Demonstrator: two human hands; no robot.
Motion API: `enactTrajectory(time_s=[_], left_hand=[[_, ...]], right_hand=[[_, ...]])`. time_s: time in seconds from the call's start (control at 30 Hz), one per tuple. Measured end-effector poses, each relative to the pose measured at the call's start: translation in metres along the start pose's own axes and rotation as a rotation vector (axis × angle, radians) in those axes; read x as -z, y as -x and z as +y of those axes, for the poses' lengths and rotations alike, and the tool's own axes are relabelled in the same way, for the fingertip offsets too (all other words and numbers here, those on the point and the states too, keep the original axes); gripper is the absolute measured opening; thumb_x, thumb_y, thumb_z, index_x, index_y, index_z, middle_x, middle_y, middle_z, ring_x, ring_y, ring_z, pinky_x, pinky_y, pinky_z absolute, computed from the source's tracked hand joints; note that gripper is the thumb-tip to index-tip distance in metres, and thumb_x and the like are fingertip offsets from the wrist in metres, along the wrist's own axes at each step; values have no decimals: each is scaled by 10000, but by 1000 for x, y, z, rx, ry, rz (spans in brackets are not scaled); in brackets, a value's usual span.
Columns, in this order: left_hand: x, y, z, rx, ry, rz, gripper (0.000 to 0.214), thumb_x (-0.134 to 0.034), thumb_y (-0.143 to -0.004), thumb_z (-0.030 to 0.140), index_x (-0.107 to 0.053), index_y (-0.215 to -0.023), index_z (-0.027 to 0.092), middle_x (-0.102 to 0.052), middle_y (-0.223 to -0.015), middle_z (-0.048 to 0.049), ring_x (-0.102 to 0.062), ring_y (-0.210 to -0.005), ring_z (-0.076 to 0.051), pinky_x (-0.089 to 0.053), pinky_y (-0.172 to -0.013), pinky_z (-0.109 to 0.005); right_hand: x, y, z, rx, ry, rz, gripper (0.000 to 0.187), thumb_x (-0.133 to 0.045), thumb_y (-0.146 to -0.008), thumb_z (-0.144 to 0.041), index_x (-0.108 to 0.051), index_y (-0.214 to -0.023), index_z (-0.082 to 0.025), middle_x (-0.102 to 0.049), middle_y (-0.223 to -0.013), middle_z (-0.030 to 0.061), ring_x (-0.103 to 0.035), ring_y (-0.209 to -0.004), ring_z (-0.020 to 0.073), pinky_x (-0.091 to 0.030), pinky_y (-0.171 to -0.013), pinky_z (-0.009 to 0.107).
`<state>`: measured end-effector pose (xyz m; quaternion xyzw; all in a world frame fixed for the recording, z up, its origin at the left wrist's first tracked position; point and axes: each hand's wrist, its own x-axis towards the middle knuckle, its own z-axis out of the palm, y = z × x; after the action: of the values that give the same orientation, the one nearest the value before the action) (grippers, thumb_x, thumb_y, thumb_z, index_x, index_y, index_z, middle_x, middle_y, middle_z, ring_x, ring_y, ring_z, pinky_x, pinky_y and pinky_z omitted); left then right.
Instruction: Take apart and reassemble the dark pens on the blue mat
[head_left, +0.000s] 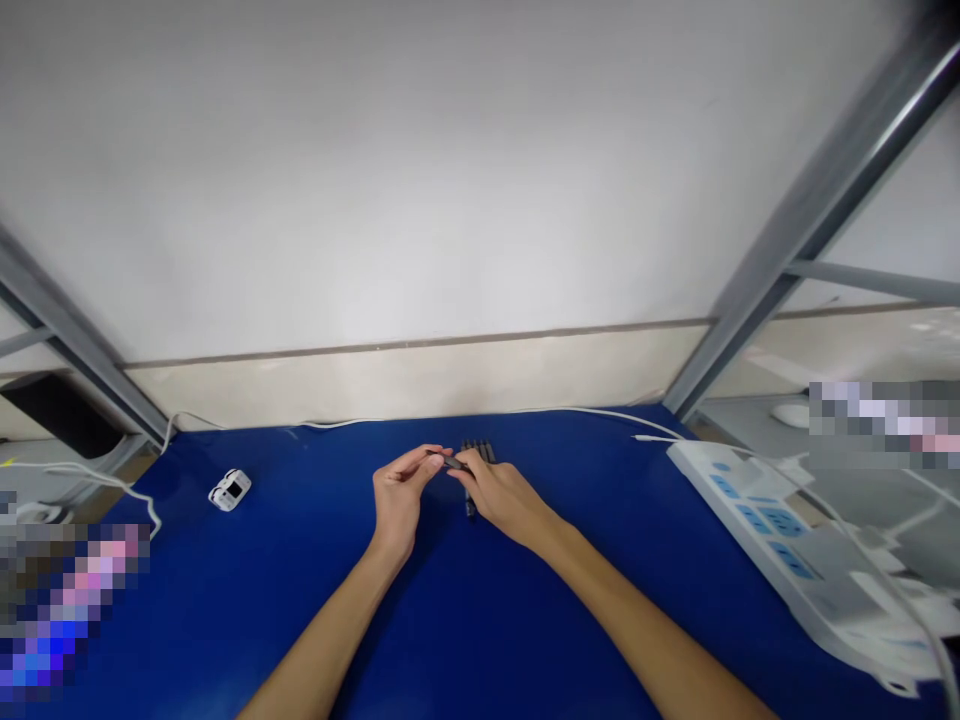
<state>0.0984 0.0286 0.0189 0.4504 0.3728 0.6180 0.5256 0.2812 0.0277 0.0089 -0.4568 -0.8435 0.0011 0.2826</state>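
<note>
Between my two hands, a slim dark pen (454,463) is held roughly level above the blue table (247,600). My left hand (401,495) pinches its left end with thumb and fingers. On the other end, my right hand (499,490) has its fingers closed. Just behind and beneath the right hand lie several dark pens (481,447), side by side, their far ends showing. A dark lower end (470,508) of one sticks out below the hand; the rest of the group is hidden by it.
A small white device (230,490) with a dark screen lies at the left. Along the right edge stands a large white power strip (757,520) with blue sockets. A white cable (600,413) runs along the back by the wall. Grey metal posts (701,370) flank the table.
</note>
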Motion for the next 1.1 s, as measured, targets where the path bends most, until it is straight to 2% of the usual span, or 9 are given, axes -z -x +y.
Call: enactTrajectory(time_s=[0.23,0.33,0.47,0.53,0.73,0.83,0.93,1.0,1.1], left_hand=[[-1,4,4,6,2,60,314,-870,-756,378,-804,-969,157,-819,-990,-117,-771,-974,-306,-572,-975,-457],[-1,5,7,-20,-8,-1,319,-846,-792,402,-787,-1003,171,-812,-1023,-120,-760,-1000,-292,-565,-973,-444],[-4,6,10,-20,49,-163,415,-780,-867,417,-725,-1222,208,-779,-1175,-132,-718,-1135,-290,-542,-1015,-441],[-4,5,10,-13,58,-187,382,-779,-867,416,-744,-1174,192,-784,-1147,-140,-721,-1124,-299,-546,-1005,-444],[2,-1,0,-37,-59,-5,270,-832,-807,400,-760,-917,164,-788,-888,-86,-742,-841,-232,-579,-839,-369],[4,-3,-3,-74,-72,46,333,-889,-742,370,-727,-972,193,-744,-843,-28,-700,-780,-170,-560,-781,-298],[4,-6,-2,-65,17,-50,545,-900,-730,351,-680,-1218,247,-746,-1152,-73,-704,-1021,-201,-551,-911,-325],[5,-7,-1,-20,54,-146,571,-878,-757,376,-675,-1276,251,-725,-1264,-110,-692,-1118,-246,-542,-971,-383],[7,-8,-2,15,-24,-158,389,-852,-782,419,-765,-1091,199,-779,-1004,-96,-722,-928,-238,-564,-884,-386]], right_hand=[[-1,-1,-1,19,46,25,315,-342,-1135,-424,-518,-1143,-162,-747,-880,113,-736,-674,237,-358,-540,265],[2,-1,-2,-3,9,13,281,-363,-1130,-411,-511,-1126,-173,-744,-879,98,-731,-671,231,-364,-541,264],[6,1,-1,8,-23,-8,280,-370,-1127,-392,-535,-1178,-172,-740,-874,91,-730,-703,231,-398,-561,265],[6,2,0,32,-14,-6,293,-372,-1128,-381,-537,-1252,-173,-746,-889,93,-734,-732,232,-414,-580,266],[-1,1,-4,78,119,1,364,-321,-1140,-415,-573,-1082,-158,-699,-733,63,-690,-611,219,-288,-509,276],[-2,0,-3,54,124,-6,327,-352,-1135,-416,-554,-1049,-174,-691,-721,52,-701,-630,224,-270,-513,274],[2,0,2,17,82,-5,252,-403,-1124,-397,-543,-1112,-188,-726,-826,65,-728,-712,235,-326,-548,268],[6,0,4,1,59,-11,232,-420,-1118,-388,-538,-1158,-193,-736,-911,79,-736,-773,242,-377,-584,274],[14,-1,1,12,36,-38,235,-419,-1112,-388,-548,-1164,-197,-722,-964,86,-725,-842,244,-431,-633,287]])
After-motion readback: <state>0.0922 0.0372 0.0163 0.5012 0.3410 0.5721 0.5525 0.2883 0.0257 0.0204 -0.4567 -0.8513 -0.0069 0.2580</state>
